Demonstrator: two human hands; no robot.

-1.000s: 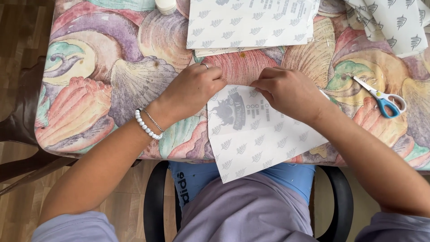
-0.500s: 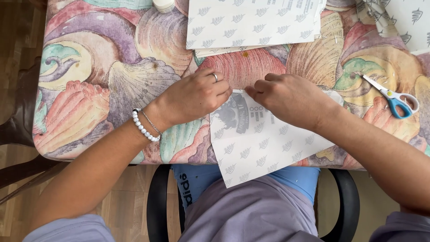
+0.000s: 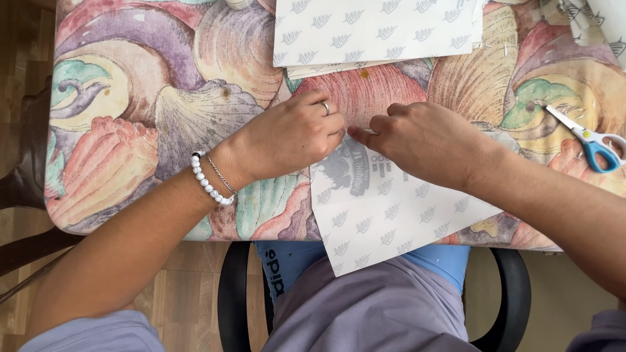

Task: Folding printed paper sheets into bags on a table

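White patterned backing sheet (image 3: 385, 215) pinched at its top edge by both hands: left (image 3: 293, 133), right (image 3: 424, 140).

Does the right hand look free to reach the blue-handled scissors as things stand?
Probably yes: the blue-handled scissors lie uncovered on the shell-patterned tablecloth, right of the right hand, nothing between them, though it is pressing the white backing sheet.

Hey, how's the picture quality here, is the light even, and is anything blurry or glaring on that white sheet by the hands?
Head view: light is soft and even, with only faint shadows under the left hand and right hand; the white patterned backing sheet shows no glare; hands, sheet and blue-handled scissors look sharp; the shell-print tablecloth bows slightly toward the frame edges, a mild wide-angle bend.
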